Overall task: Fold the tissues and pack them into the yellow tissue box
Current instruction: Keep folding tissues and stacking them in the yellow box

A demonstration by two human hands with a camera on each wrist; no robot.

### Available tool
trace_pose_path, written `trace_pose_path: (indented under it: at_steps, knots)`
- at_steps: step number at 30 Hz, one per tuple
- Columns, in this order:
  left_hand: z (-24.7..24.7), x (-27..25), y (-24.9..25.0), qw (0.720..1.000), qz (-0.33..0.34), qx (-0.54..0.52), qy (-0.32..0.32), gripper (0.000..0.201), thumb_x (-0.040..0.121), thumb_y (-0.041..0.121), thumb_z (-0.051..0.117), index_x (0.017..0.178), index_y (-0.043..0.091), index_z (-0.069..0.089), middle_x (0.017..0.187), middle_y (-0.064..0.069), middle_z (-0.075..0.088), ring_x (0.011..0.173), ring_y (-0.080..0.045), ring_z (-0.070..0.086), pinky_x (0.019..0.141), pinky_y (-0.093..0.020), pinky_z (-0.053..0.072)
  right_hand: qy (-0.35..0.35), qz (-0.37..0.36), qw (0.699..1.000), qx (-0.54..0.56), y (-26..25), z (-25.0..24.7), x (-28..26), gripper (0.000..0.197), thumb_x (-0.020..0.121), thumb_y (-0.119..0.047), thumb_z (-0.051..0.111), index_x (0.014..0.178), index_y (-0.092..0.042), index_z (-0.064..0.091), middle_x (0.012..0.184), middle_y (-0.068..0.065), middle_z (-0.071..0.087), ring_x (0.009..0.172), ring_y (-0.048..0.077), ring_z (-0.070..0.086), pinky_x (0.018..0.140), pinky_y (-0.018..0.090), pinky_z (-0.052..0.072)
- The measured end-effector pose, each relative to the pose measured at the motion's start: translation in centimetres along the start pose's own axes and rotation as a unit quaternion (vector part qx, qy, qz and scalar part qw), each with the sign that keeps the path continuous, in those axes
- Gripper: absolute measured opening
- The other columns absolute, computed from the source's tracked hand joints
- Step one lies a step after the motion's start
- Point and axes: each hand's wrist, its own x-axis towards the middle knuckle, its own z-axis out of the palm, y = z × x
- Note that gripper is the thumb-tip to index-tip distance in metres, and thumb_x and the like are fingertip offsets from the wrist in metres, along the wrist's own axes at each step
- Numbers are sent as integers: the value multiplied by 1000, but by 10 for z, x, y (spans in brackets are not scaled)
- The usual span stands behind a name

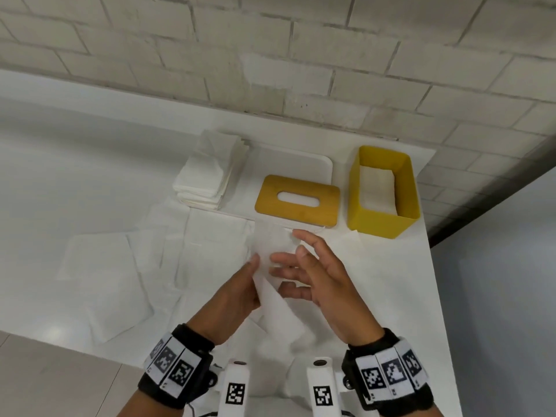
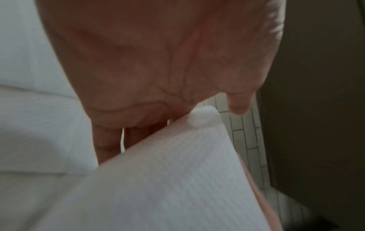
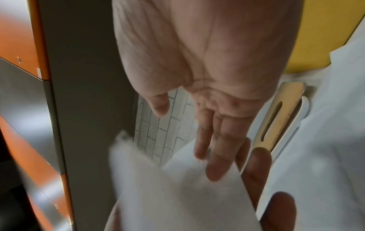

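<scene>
The left grip (image 1: 237, 288) pinches a white tissue (image 1: 275, 291) above the table (image 1: 391, 296). The right grip (image 1: 319, 273) is spread, fingers against the sheet. The yellow tissue box (image 1: 383, 222) stands open beyond.

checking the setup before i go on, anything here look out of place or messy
Mostly tidy. The wooden slotted lid lies off the open yellow tissue box, partly overhanging the white tray. Loose unfolded white tissues overlap untidily on the white table.
</scene>
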Motion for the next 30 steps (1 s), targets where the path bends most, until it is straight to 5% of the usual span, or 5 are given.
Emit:
trace_pose_path:
  at_steps: [4, 9, 14, 19, 30]
  knots:
    - [1, 10, 6, 994, -81, -70, -4, 90, 86, 85, 24, 137, 22, 62, 135, -8, 69, 120, -24, 68, 112, -48, 44, -23, -9, 997, -75, 8, -11, 7, 33, 109, -19, 43, 139, -21, 56, 126, 0, 72, 116, 21, 68, 98, 46, 56]
    - [-1, 26, -3, 997, -81, -1, -10, 46, 97, 36, 55, 130, 4, 65, 123, -19, 71, 112, -32, 67, 101, -46, 54, -18, -49, 981, -189, 20, -17, 10, 36, 103, -12, 56, 136, -27, 59, 125, -11, 71, 119, 7, 65, 91, 27, 56]
    - [-8, 31, -6, 996, -81, 10, 46, 38, 91, -6, 44, 118, -1, 69, 108, -30, 72, 94, -40, 68, 92, -50, 53, 89, -32, 953, -288, 35, -33, 13, 31, 98, -15, 62, 120, -35, 64, 105, -18, 73, 99, -1, 67, 87, 18, 51]
    - [-25, 26, -6, 985, -94, -79, 119, 45, 86, 15, 68, 126, -5, 65, 118, -32, 70, 103, -43, 70, 90, -49, 59, 205, 98, 883, -412, 64, -62, 23, 42, 91, -31, 71, 128, -24, 52, 101, -6, 63, 93, 12, 64, 80, 23, 42]
    - [-49, 4, -6, 962, -62, -107, 242, 31, 99, 33, 61, 117, 11, 74, 95, -7, 79, 82, -23, 74, 71, -35, 54, 173, 165, 890, -389, 80, -51, 44, 51, 82, -36, 76, 125, -24, 53, 97, -6, 64, 94, 12, 62, 79, 24, 43]
